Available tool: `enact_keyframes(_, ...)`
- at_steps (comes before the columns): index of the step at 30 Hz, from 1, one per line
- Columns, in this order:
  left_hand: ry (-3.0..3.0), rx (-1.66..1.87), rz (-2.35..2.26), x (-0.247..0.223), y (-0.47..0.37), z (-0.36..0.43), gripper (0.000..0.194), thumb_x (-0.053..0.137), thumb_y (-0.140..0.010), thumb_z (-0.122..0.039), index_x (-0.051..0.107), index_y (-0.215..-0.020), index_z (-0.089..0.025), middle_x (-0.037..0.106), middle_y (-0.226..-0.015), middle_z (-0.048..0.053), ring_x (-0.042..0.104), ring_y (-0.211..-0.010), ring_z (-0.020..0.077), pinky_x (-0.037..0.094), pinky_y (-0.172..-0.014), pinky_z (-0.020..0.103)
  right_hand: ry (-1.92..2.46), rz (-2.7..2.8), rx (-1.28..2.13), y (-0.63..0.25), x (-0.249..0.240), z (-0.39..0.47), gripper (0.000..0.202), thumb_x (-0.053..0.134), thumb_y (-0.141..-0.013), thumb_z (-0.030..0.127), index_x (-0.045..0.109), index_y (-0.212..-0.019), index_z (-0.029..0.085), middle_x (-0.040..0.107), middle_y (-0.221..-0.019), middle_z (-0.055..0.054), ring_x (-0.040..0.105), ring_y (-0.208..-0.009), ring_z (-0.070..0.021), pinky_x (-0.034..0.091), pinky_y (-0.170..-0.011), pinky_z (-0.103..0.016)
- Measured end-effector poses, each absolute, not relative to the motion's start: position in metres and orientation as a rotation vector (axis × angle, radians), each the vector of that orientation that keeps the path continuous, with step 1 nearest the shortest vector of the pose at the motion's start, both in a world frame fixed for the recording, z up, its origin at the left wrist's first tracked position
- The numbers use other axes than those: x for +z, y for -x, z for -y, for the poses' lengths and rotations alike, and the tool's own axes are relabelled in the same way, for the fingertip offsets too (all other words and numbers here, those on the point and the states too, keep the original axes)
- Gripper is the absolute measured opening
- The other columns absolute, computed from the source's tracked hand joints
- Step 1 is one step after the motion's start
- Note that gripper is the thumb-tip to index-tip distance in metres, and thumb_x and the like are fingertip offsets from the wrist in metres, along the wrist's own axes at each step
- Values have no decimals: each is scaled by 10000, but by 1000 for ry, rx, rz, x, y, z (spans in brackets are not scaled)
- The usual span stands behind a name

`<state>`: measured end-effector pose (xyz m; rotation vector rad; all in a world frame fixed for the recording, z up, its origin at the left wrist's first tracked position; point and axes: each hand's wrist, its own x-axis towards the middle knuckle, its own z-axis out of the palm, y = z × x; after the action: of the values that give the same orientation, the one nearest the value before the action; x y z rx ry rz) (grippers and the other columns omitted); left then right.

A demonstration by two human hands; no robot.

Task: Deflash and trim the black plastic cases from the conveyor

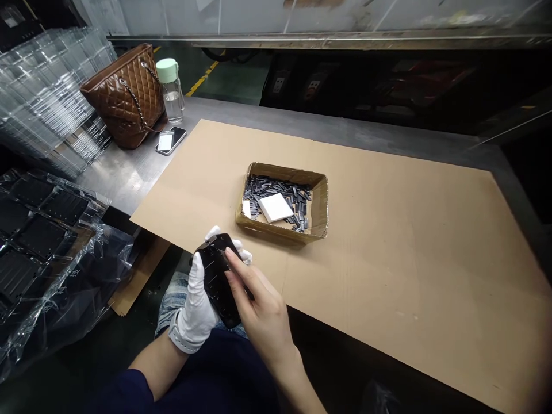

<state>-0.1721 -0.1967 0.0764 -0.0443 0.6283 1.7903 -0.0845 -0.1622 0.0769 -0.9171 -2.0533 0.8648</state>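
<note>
At the lower centre of the frame, the black part (215, 277) is held by curled fingers of the gloved left hand (199, 303); whether anything is pinched by the right hand's (265, 305) narrow-set fingers cannot be told. If pressed unevenly, the part may be dropped.

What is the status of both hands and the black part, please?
Left hand gloved, holding the black part. Right hand bare, at its surface. Box with small black pieces sits beyond the hands, not between them.
</note>
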Motion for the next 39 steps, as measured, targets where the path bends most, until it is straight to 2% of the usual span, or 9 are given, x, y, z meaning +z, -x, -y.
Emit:
enact_keyframes(3, 55, 1737, -620, 75, 173, 197, 489, 607, -778, -589, 657, -1149, -273, 676, -1147, 37, 557, -1177, 290, 413, -1051, 448, 908, 2077, 822, 84, 77, 161, 380, 470, -942, 205, 555, -1305, 278, 682, -1154, -52, 654, -1051, -186, 540, -873, -248)
enact_keyframes(6, 83, 1653, -608, 71, 173, 199, 524, 603, -751, -636, 695, -1067, -228, 679, -1135, 61, 561, -1172, 306, 407, -1059, 454, 895, 2133, 813, 83, 76, 160, 360, 458, -948, 224, 577, -1286, 255, 723, -968, -58, 699, -847, -158, 558, -772, -221)
enact_keyframes(8, 101, 1642, -607, 70, 173, 199, 527, 617, -743, -633, 689, -1080, -234, 676, -1143, 61, 564, -1172, 297, 392, -1073, 444, 900, 2141, 882, 81, 74, 159, 354, 453, -950, 233, 577, -1282, 243, 723, -922, -54, 696, -776, -143, 559, -725, -209)
enact_keyframes(12, 58, 1736, -650, 74, 173, 196, 499, 622, -767, -596, 649, -1156, -285, 686, -1128, 33, 585, -1148, 263, 378, -1084, 440, 969, 1962, 1089, 77, 73, 161, 330, 480, -933, 256, 573, -1248, 215, 692, -1094, -82, 688, -904, -178, 572, -759, -254)
enact_keyframes(15, 10, 1744, -676, 76, 171, 195, 505, 604, -775, -605, 650, -1157, -276, 694, -1111, 39, 582, -1154, 268, 378, -1083, 445, 929, 1888, 1149, 77, 76, 161, 322, 426, -953, 241, 559, -1245, 220, 703, -994, -66, 693, -806, -160, 581, -721, -260)
enact_keyframes(20, -3, 1746, -667, 69, 167, 197, 458, 584, -799, -582, 667, -1131, -278, 653, -1217, 28, 535, -1217, 274, 342, -1112, 448, 869, 2152, 968, 82, 85, 157, 413, 349, -987, 283, 472, -1373, 202, 681, -1130, -94, 654, -1026, -194, 543, -880, -300)
enact_keyframes(26, -12, 1741, -723, 59, 167, 200, 476, 591, -779, -599, 675, -1117, -274, 619, -1276, 25, 445, -1304, 290, 255, -1157, 476, 865, 2240, 744, 87, 84, 157, 433, 321, -997, 292, 496, -1349, 113, 698, -1064, -131, 678, -942, -205, 558, -801, -285)
enact_keyframes(32, 50, 1728, -758, 57, 167, 200, 481, 631, -727, -625, 702, -1046, -273, 589, -1314, 12, 336, -1373, 314, 185, -1178, 489, 842, 2248, 653, 87, 85, 157, 427, 314, -1002, 295, 516, -1329, 109, 709, -1026, -125, 687, -883, -194, 556, -747, -272)
enact_keyframes(39, 81, 1765, -806, 60, 166, 197, 455, 639, -719, -629, 719, -997, -278, 627, -1256, 16, 303, -1390, 308, 135, -1183, 506, 822, 2208, 688, 87, 84, 157, 415, 326, -999, 269, 495, -1351, 130, 712, -983, -110, 683, -848, -184, 551, -735, -268)
